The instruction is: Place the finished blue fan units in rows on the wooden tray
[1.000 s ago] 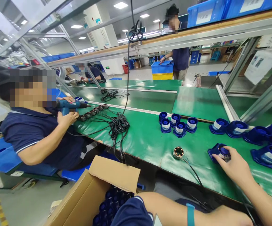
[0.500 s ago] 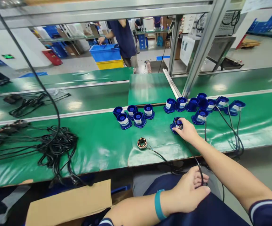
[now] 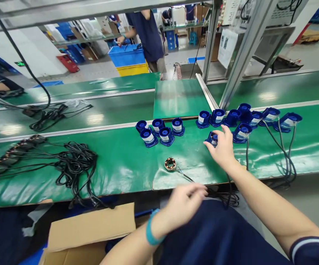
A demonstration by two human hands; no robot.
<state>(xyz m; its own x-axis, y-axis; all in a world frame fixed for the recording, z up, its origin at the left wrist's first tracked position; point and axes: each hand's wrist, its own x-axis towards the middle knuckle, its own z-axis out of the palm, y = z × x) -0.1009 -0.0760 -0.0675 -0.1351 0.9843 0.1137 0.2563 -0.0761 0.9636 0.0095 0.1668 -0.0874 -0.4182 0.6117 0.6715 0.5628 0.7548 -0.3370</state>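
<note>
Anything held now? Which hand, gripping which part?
Nothing clearly held. Right hand is spread at a blue housing, contact unclear; left hand is blurred near a black cable, grip unclear.

The green bench (image 3: 121, 158) bears blue housings (image 3: 165, 137), copper-wound rings (image 3: 170, 169) and cables (image 3: 76, 162).

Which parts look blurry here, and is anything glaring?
In the head view, the left hand is smeared, while the right hand and copper-wound ring look crisper; also in the head view, whitish glare streaks the green mat, and bright patches shine on the green strip behind.
</note>
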